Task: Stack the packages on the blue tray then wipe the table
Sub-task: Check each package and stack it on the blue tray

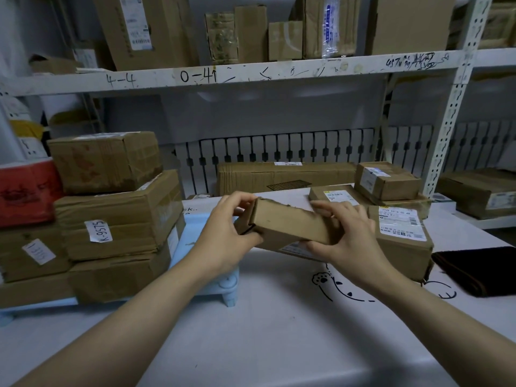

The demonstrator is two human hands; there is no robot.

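I hold a long, flat cardboard package (290,223) in the air above the white table (279,331), tilted down to the right. My left hand (226,233) grips its left end and my right hand (343,241) grips its right end. The blue tray (206,277) stands at the left on short legs, bearing a stack of several brown boxes (117,219). More packages lie on the table to the right: a labelled box (402,241), a flat one (335,195) and a small cube-like box (388,180).
A dark cloth (480,269) lies at the table's right edge. A long carton (279,177) stands behind the table. A red box (28,191) sits far left. White metal shelving (251,74) with many cartons spans overhead, its upright post (449,121) at right.
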